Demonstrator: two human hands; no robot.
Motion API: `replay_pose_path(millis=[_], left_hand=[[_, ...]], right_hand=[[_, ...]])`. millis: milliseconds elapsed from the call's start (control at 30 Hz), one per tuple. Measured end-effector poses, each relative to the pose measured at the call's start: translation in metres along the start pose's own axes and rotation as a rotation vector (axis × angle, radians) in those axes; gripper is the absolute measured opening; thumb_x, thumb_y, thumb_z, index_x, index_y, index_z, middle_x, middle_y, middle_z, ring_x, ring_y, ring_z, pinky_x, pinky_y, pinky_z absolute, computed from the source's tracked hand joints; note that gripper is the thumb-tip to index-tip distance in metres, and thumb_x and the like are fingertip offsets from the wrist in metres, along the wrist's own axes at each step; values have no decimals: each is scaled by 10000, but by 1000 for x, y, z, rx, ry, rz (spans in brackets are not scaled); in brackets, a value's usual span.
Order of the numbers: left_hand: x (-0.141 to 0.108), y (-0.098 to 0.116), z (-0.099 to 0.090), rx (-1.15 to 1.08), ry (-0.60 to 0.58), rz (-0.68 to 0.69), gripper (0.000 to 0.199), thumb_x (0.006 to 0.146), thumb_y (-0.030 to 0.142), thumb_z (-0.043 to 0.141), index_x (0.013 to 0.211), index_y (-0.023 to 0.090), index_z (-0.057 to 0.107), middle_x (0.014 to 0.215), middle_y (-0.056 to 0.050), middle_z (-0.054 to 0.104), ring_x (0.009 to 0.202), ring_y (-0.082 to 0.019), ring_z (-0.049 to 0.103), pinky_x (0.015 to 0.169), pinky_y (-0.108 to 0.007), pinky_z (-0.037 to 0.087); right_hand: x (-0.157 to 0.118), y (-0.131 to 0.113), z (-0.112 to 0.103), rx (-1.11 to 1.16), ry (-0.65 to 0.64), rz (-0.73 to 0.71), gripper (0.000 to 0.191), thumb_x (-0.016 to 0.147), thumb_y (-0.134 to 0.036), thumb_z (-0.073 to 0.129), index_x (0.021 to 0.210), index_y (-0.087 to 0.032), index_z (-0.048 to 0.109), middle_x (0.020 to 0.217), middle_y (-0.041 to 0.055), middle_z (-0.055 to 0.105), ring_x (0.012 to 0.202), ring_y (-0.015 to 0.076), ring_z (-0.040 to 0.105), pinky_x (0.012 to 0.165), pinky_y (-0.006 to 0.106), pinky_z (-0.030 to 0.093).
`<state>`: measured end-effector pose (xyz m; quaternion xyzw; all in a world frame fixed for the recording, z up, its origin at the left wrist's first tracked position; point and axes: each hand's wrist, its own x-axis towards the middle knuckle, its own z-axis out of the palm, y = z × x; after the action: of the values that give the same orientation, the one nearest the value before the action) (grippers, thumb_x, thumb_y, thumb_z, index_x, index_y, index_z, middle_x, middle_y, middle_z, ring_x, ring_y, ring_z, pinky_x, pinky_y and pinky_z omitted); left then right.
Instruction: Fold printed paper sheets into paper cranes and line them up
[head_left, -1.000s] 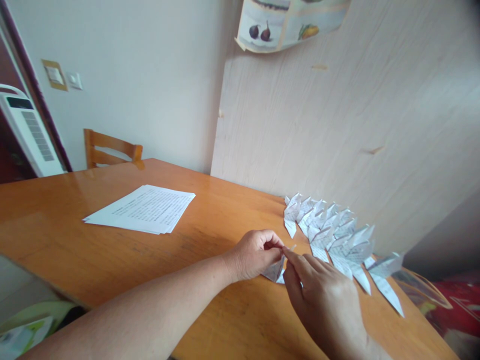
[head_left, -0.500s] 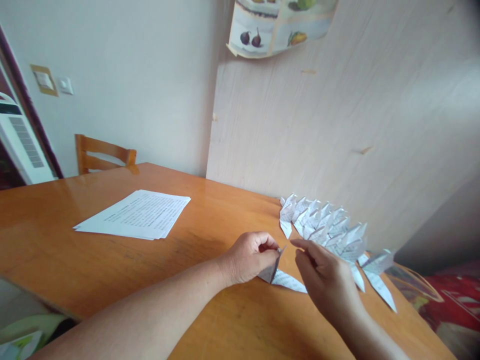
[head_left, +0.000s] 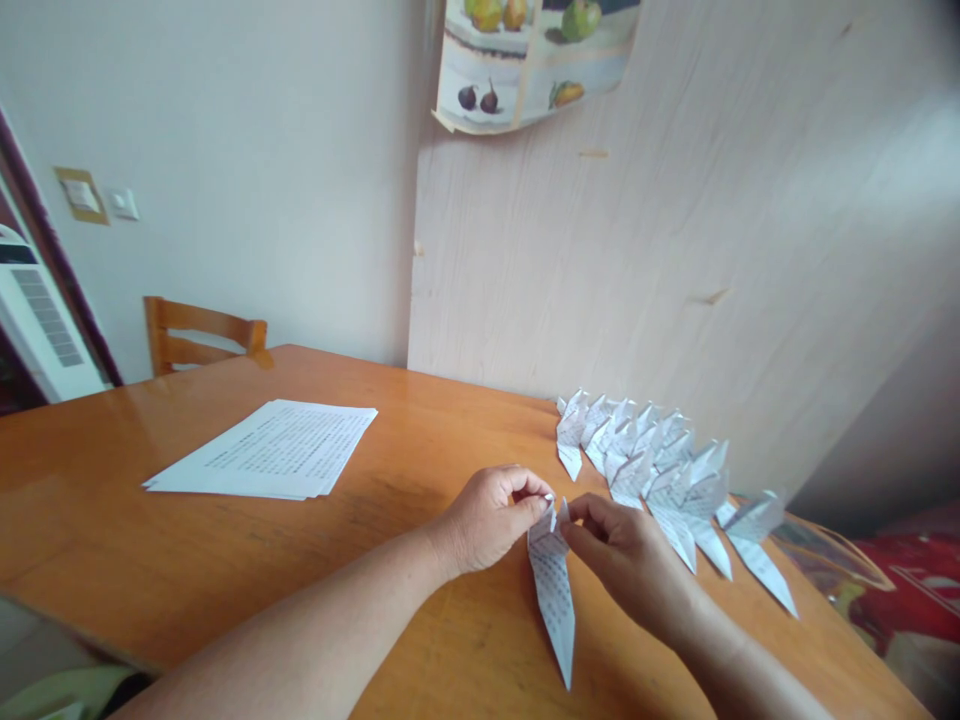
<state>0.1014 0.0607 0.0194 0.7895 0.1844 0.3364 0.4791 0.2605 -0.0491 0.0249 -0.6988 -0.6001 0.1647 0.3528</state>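
Observation:
Between my hands stands a folded paper figure [head_left: 553, 590], made from printed white sheet, with a long pointed tail reaching toward me over the table. My left hand [head_left: 495, 520] pinches the tip at its upper left between thumb and forefinger. On the other side, my right hand [head_left: 626, 545] pinches the upper right tip, thumb and fingers closed on it. Several similar folded paper figures [head_left: 637, 445] stand in close rows just beyond my right hand. One more folded figure [head_left: 757, 540] sits apart at the right end of the group.
A stack of printed sheets [head_left: 270, 450] lies on the left of the wooden table [head_left: 420, 430]. Behind are a wooden chair [head_left: 206, 335] and a wall panel with a fruit picture [head_left: 532, 60]. A red bag [head_left: 911, 580] is beyond the right edge.
The folded figure has turned so its tail points toward me instead of to the right. My right hand has moved in and taken hold of its tip; my left keeps its pinch.

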Motion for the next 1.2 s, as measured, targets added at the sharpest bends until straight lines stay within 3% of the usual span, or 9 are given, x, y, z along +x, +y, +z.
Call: replay_pose_path(millis=[300, 667, 933, 1067, 1200], left_hand=[[0, 2, -2, -112, 28, -51, 228, 923, 334, 574, 931, 139, 692, 920, -55, 719, 896, -182, 640, 827, -289, 482], [-1, 5, -1, -108, 48, -81, 154, 886, 234, 568, 933, 141, 683, 917, -58, 713, 891, -183, 640, 838, -298, 477], [-2, -1, 0, 6, -46, -49, 156, 798, 208, 667, 942, 149, 652, 923, -40, 663, 912, -181, 599, 849, -291, 465], [-2, -8, 3, 57, -138, -70, 181, 761, 175, 669, 940, 155, 649, 919, -24, 663, 885, -174, 600, 817, -278, 463], [-1, -16, 2, 145, -199, -92, 221, 720, 126, 633, 937, 164, 649, 909, -14, 678, 860, -184, 616, 759, -268, 460]], right_hand=[[0, 1, 5, 8, 30, -17, 222, 891, -323, 535, 745, -206, 655, 536, -62, 470, 500, 115, 418, 483, 247, 254], [2, 6, 8, -2, 39, -26, 232, 897, -315, 535, 710, -207, 616, 534, -67, 480, 493, 108, 423, 490, 246, 248], [2, 6, 6, 1, 31, -22, 198, 884, -300, 538, 776, -197, 668, 543, -63, 484, 500, 110, 423, 485, 241, 252], [3, 6, -1, -49, -19, 8, 140, 828, -209, 555, 866, -199, 689, 542, -67, 477, 497, 109, 438, 481, 238, 247], [6, 5, -7, -103, -99, 77, 221, 755, -123, 567, 918, -196, 698, 551, -67, 472, 486, 101, 429, 464, 238, 240]])
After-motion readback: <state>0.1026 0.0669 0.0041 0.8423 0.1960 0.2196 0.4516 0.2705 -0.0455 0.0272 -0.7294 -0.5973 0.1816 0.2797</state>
